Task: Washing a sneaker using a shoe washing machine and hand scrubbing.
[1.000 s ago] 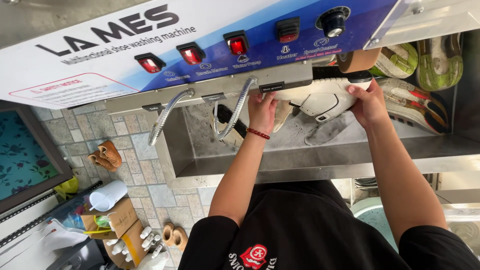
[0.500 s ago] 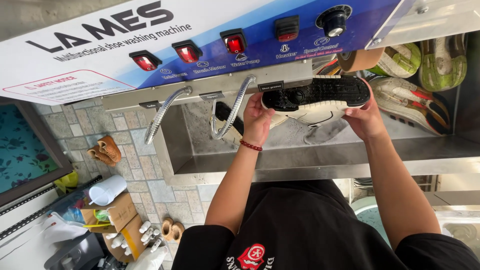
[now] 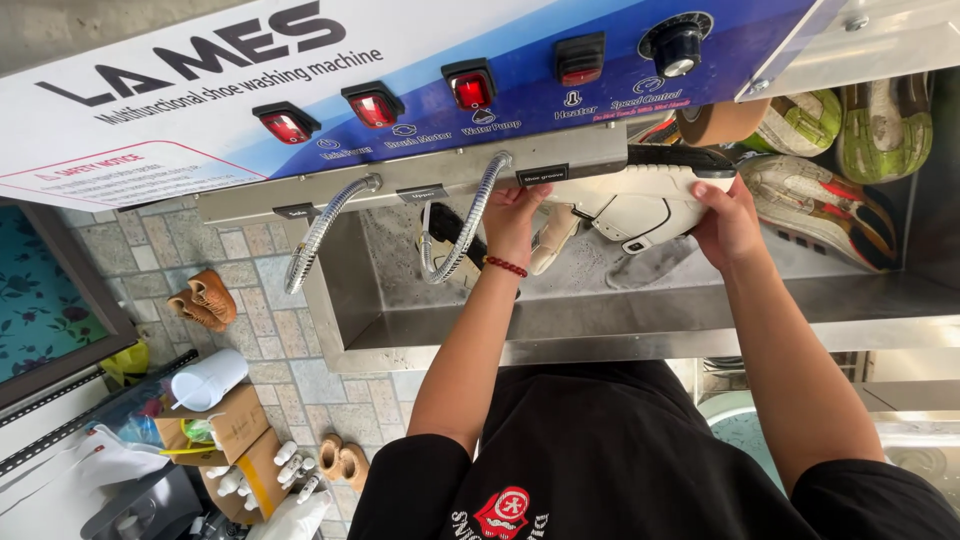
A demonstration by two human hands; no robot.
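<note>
Steel makes up the long sink (image 3: 600,325) under the blue control panel (image 3: 420,90), and the person leans over it with both arms out. The white shoe (image 3: 640,205) hangs above the basin, sole edge up and dark, gripped at both ends. The left hand (image 3: 515,215) has its grip closed around one end, close under the panel's lip; the right hand (image 3: 728,222) has its grip wrapped around the other end, fingers over the top. A black brush (image 3: 450,232) lies in the basin just beside the left wrist, behind one of two ribbed metal hoses (image 3: 470,215). Worn shoes (image 3: 840,170) are stacked at the sink's far right end (green, white and red ones). Down on the tiled floor sits a brown pair of shoes (image 3: 205,300), and a cardboard box (image 3: 235,445) holds small white bottles.
</note>
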